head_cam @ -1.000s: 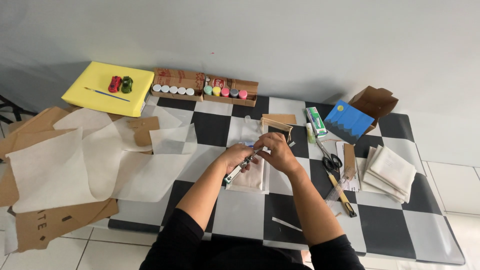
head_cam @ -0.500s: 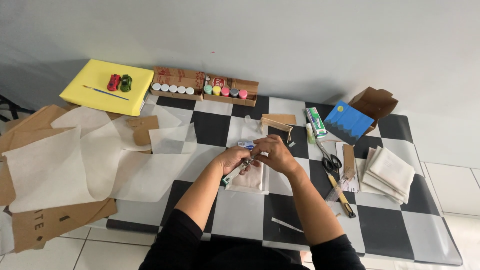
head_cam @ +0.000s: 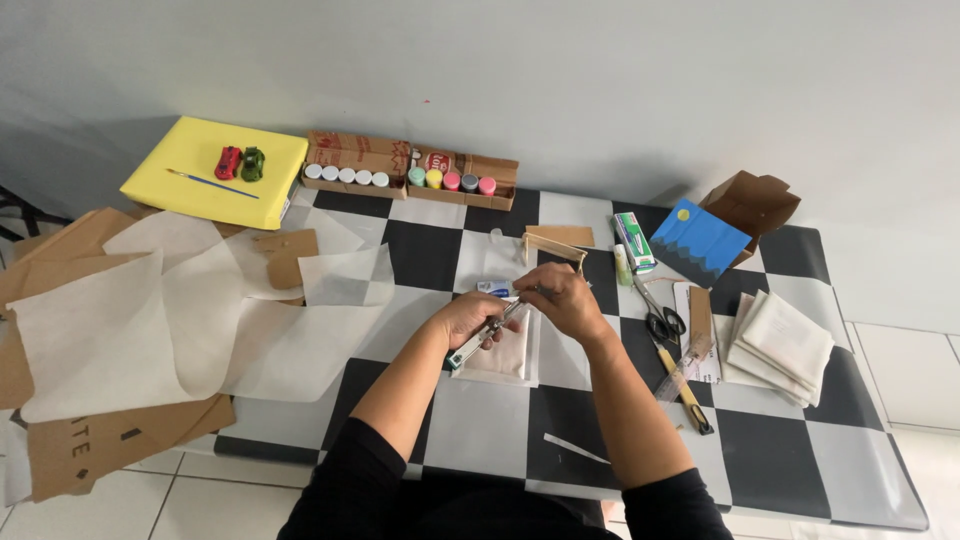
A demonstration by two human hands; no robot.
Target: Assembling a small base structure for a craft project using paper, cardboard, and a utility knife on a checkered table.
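Bench: a bench point(head_cam: 420, 255) with a black and white checkered cover carries all the things.
Paper: large white paper sheets point(head_cam: 150, 320) lie on the left side, over brown cardboard pieces point(head_cam: 110, 445).
Yellow board: a flat yellow square board point(head_cam: 215, 175) is at the far left corner, with two small toy cars, one red and one green point(head_cam: 240, 162), on it.
Paint pots: a row of small paint pots point(head_cam: 400, 178) stands in brown cardboard trays at the far edge.
Cloth: a stack of folded cream cloth pieces point(head_cam: 780, 345) lies at the right.
Canvas: a small cream canvas piece point(head_cam: 500, 355) lies in the middle of the bench, under my hands.
Stapler: a slim metal stapler point(head_cam: 480, 338) is just above the canvas.
Left grip: my left hand point(head_cam: 465, 318) is closed around the stapler.
Right grip: my right hand point(head_cam: 560, 300) pinches the far end of the stapler with narrow fingers.
Scissors: black-handled scissors point(head_cam: 660, 315) lie right of my right hand.
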